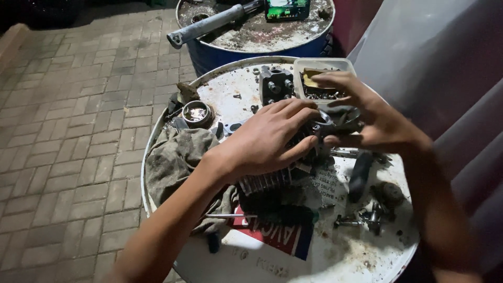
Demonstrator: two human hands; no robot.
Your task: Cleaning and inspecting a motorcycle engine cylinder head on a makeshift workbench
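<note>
Gripping of finned cylinder (267,181) on drum lid (335,251).
Left hand (264,144) is closed over it; right hand (367,118) is curled on metal part (335,119).

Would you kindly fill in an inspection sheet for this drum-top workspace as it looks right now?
Surface: white drum lid, stained and gritty, used as a bench.
Job's things: finned engine part under the left hand; right hand grips a round metal piece against it.
Clutter: dirty rag, small tin cup, grey metal block, plastic tub of small parts, black handle, loose bolts, thin rod.
Grippers: both hands bare, fingers closed on the parts.
Cables: nothing seen.
Surroundings: brick paving; second blue drum behind, carrying a grey tube.
</note>
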